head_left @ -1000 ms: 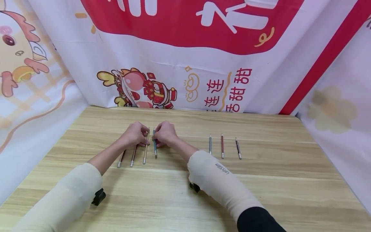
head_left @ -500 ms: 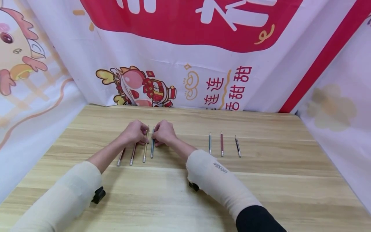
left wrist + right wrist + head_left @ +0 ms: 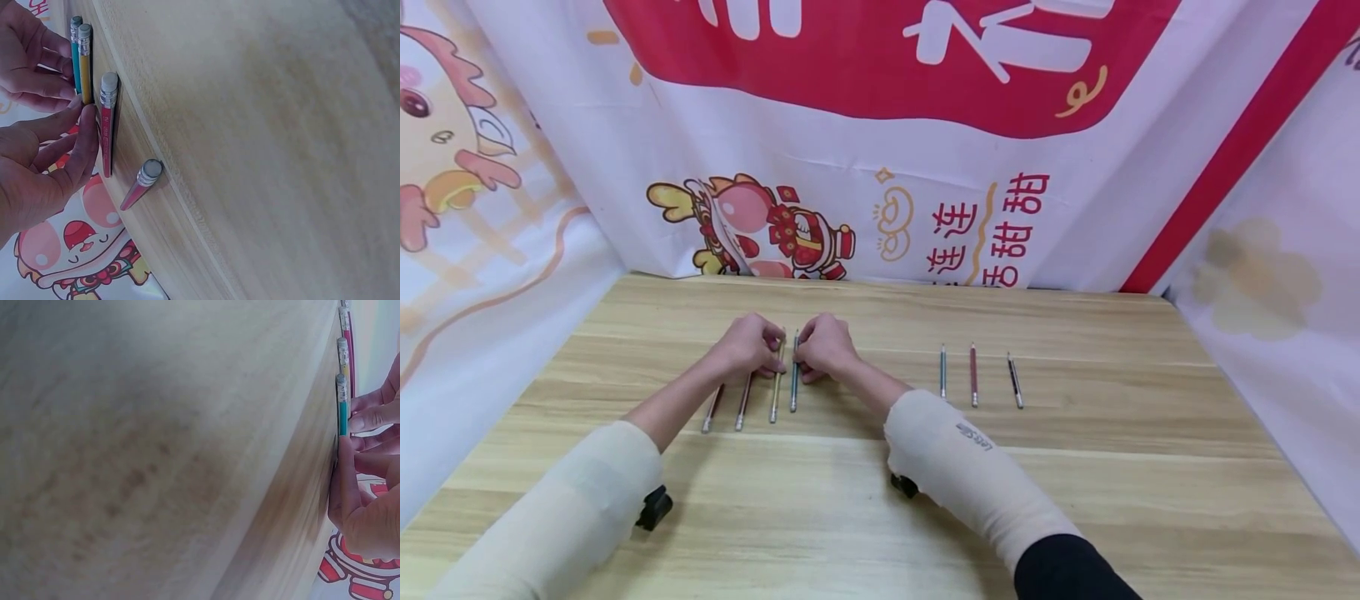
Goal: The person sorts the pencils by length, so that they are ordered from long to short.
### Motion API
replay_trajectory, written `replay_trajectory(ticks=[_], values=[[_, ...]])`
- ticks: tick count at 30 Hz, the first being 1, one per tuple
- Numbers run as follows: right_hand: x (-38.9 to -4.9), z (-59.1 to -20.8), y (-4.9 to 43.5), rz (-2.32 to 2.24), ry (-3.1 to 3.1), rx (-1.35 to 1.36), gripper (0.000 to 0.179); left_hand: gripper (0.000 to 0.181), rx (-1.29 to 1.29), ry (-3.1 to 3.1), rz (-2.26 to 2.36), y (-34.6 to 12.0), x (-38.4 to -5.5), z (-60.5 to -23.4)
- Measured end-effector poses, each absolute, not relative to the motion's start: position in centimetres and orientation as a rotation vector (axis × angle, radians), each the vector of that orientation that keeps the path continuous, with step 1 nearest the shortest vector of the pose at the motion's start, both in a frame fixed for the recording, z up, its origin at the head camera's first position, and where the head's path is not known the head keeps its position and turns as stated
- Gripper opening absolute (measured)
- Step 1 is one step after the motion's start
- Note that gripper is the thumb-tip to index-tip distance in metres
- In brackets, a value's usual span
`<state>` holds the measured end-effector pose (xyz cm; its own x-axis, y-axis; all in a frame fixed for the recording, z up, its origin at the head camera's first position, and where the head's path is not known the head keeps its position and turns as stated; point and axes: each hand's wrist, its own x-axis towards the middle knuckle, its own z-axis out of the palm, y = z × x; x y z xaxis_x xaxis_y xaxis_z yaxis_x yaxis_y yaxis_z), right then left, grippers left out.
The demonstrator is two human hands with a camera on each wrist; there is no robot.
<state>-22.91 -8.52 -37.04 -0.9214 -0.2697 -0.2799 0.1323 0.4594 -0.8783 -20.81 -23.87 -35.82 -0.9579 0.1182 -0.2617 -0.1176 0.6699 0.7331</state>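
Observation:
My left hand (image 3: 748, 346) pinches a yellow pencil (image 3: 777, 393) near its upper part, between thumb and fingers. Close on its right, a teal pencil (image 3: 794, 390) lies almost parallel, pinched by my right hand (image 3: 826, 346). Both pencils have their white erasers toward me, with a narrow gap between them in the head view. To the left of the yellow one lie two red pencils (image 3: 744, 406), the outer one (image 3: 713, 408) slanted and partly hidden under my left wrist. In the right wrist view, the teal pencil's eraser end (image 3: 342, 394) shows above my right fingers (image 3: 345, 481).
Farther right on the wooden table (image 3: 1075, 517) lie a blue-green pencil (image 3: 943, 371), a red pencil (image 3: 974, 375) and a dark pencil (image 3: 1016, 382), spaced apart. A printed cloth (image 3: 820, 150) hangs behind the table's back edge.
The right hand has shifted the teal pencil slightly left and straightened it alongside the yellow one. Over the last half second both hands have stayed nearly still.

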Motion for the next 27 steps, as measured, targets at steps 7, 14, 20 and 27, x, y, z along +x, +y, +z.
replay_trajectory(ticks=[7,14,20,27], values=[[-22.6,-36.9,-7.6,-1.498,2.303,-0.117,0.024,0.060,0.013,2.610,1.167,-23.8,-20.6,-35.4],[-22.1,-36.1,-5.5,-1.542,2.270,-0.224,0.031,0.047,0.087,2.719,1.159,-23.7,-20.4,-34.7],[-22.0,-35.0,-3.0,-1.608,2.197,-0.255,0.035,0.040,0.125,2.761,1.204,-22.6,-20.8,-34.0],[-22.0,-34.6,-0.3,-1.604,2.201,-0.268,0.035,0.038,0.167,2.744,1.241,-20.8,-21.1,-33.7]])
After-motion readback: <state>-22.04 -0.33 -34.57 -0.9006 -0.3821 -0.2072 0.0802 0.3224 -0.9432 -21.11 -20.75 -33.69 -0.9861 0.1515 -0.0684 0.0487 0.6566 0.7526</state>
